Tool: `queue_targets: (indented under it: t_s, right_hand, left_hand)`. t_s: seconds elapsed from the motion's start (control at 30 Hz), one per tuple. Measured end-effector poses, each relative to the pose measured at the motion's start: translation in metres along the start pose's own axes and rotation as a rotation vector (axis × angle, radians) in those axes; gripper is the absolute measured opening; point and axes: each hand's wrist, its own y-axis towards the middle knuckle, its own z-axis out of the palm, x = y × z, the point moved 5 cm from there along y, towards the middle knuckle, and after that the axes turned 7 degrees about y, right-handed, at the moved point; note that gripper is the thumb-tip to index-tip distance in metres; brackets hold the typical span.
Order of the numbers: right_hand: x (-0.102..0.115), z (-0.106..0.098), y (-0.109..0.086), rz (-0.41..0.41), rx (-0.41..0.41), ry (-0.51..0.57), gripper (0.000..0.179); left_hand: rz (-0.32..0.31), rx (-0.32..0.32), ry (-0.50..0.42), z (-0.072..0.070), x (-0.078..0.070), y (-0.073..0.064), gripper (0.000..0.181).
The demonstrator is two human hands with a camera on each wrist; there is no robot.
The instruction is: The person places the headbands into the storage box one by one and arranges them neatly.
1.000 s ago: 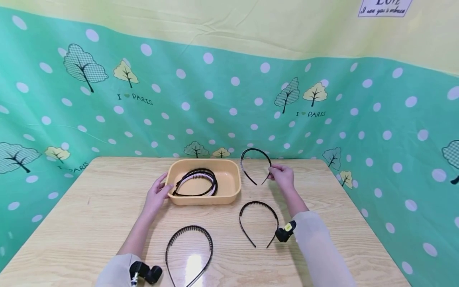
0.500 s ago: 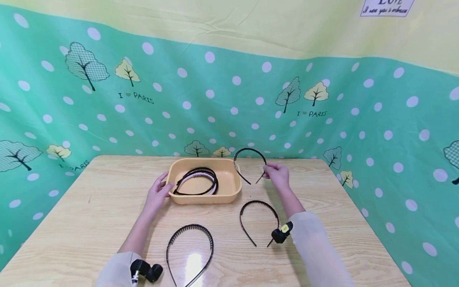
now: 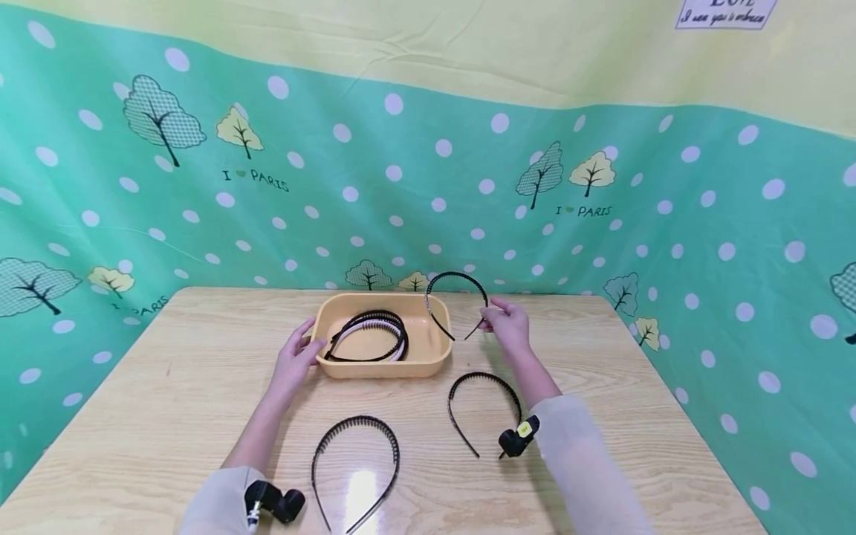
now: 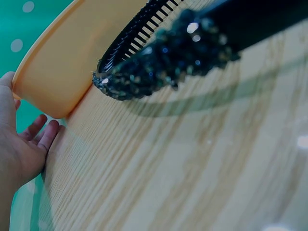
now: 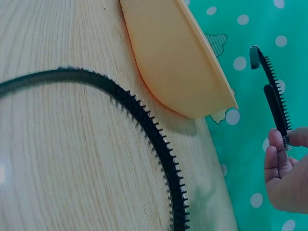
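Note:
My left hand (image 3: 292,364) holds the left end of a pale orange plastic bin (image 3: 381,370), thumb on the rim and fingers along the outside. Inside the bin's left half lie several headbands (image 3: 376,316), black ones and a light pink one. With thumb and fingers my right hand (image 3: 510,327) pinches a black toothed headband (image 5: 275,103) near one end. That headband stands upright in the air at the bin's right end, its loop overlapping the rim in the head view. The right wrist view shows both its arms raised above the fingers.
Two more headbands lie on the wooden table (image 3: 167,416): a black toothed one (image 3: 361,420) in front of the bin, with dark sparkling stones (image 4: 144,72), and another (image 3: 483,375) below my right forearm. A green dotted cloth (image 3: 428,186) hangs behind the table.
My right hand has moved left with the headband, from beside the bin to over its right rim. The left hand keeps its hold on the bin.

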Motion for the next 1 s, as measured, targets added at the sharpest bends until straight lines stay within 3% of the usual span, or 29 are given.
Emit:
queue_targets:
  t_s: [0.4,0.87,1.0]
  right_hand:
    - [-0.001,0.013,-0.011,0.028,0.021,0.044,0.041]
    - [-0.005,0.031,-0.027,0.050,0.069,0.131,0.043]
    - [-0.005,0.036,-0.030,0.048,0.072,0.128,0.044]
  left_hand:
    - [-0.009,0.007,-0.010,0.000,0.000,0.001,0.057]
    - [-0.030,0.026,-0.029,-0.001,-0.028,-0.017,0.057]
    - [-0.024,0.025,-0.032,0.000,-0.028,-0.018,0.056]
